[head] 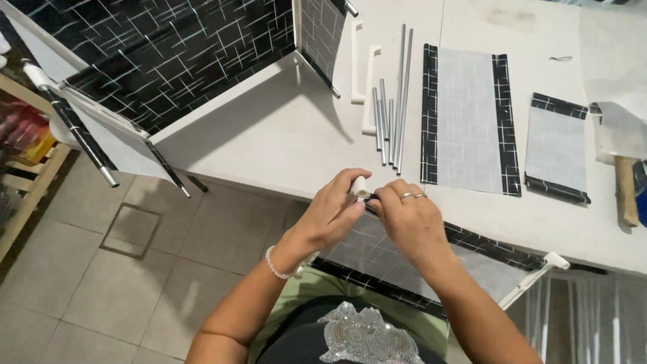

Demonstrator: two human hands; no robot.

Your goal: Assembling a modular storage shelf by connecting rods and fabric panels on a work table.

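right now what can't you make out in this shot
- Head view: the white cap is half covered by the left hand.
- The dark rod end under the right hand is hidden by its fingers.
- The wooden handle at the right: its head is hidden under clear plastic sheet.

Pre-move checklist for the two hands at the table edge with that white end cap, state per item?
1. Left hand grips the white end cap between thumb and fingers: ok.
2. Right hand meets the cap from the other side: ok.
3. Cap fully seated on whatever the right hand holds: cannot tell, fingers hide the joint.
4. Black patterned fabric panel lies over the lap under the hands: ok.
5. Spare metal rods lie together on the white table: ok.
6. Two flat fabric pieces lie flat beside the rods: ok.
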